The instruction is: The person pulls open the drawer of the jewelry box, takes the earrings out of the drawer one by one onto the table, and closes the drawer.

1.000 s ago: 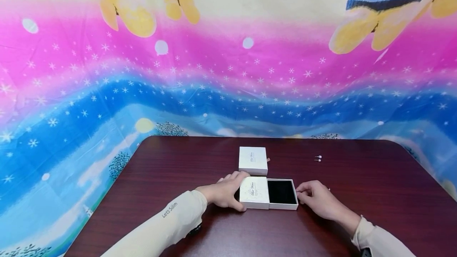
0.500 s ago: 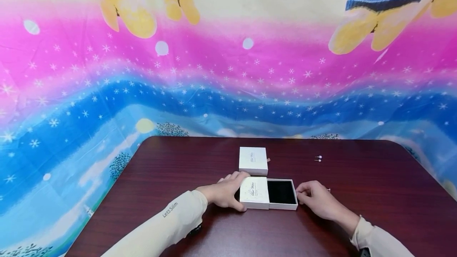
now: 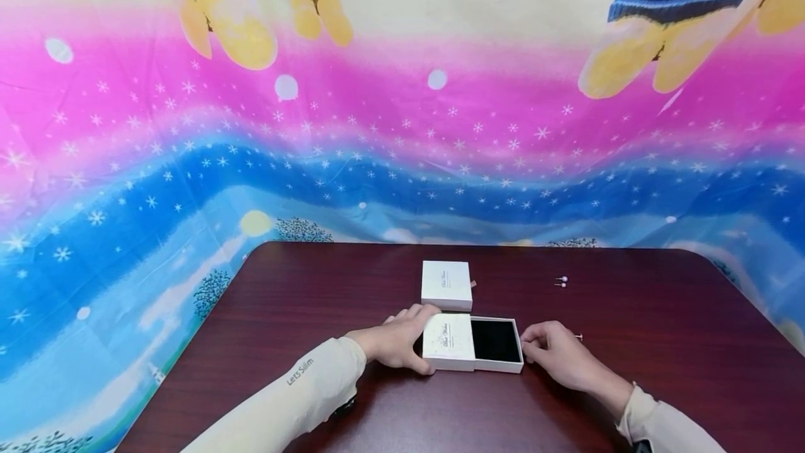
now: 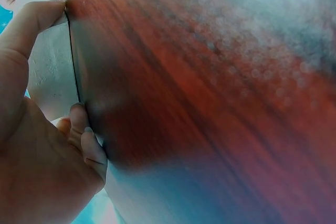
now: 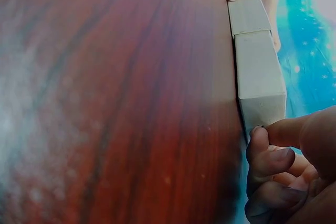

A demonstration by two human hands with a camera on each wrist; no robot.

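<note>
A small white cardboard jewellery box lies near the middle of the table, its drawer [image 3: 518,363] slid partly out to the right from the printed sleeve [image 3: 446,341]. Black padding [image 3: 497,340] lines the drawer. My left hand [image 3: 397,340] grips the sleeve, thumb on the near side and fingers on the far side. At the drawer's right end, the thumb and index fingertip of my right hand [image 3: 558,355] pinch together, as the right wrist view shows; what lies between them is hidden. My other right fingers [image 5: 273,182] are curled.
A second white box [image 3: 446,284], closed, with a small tab [image 3: 474,284] at its right side, stands just behind. Two pearl-headed studs [image 3: 562,281] lie at the back right. Another tiny pin-like piece [image 3: 579,337] shows beside my right hand. A patterned cloth [image 3: 402,124] hangs behind the table.
The drawer's right end and my right hand have shifted very slightly left, toward the sleeve. My left hand keeps its hold.
</note>
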